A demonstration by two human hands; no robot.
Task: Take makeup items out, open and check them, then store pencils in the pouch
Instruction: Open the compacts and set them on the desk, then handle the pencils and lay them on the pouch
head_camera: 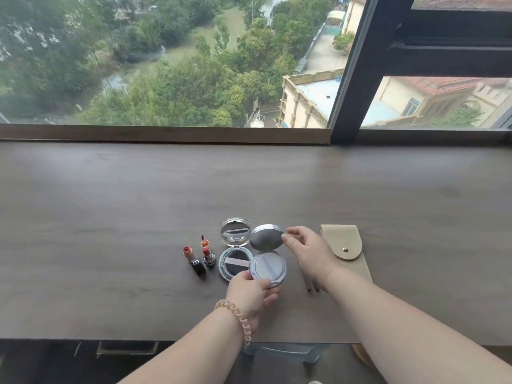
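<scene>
The table [138,203] is dark brown wood. The pouch [343,245] is beige. The two lipsticks [198,259] are orange-red. The round compacts [268,266] are silver and black.

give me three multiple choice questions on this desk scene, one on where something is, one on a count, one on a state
1. Where is the beige pouch?
A. on the window ledge
B. in the person's lap
C. on the desk, right of the right hand

2. How many lipsticks are on the desk?
A. two
B. one
C. four

3. What state is the held compact in?
A. shut
B. open, lid tilted up
C. lid taken off and lying flat on the desk

Answers:
1 C: the pouch lies flat on the desk just past the right hand.
2 A: two sit side by side, the second one here.
3 B: the left hand holds the base while the right hand's fingers pinch the edge of the raised lid.
</scene>
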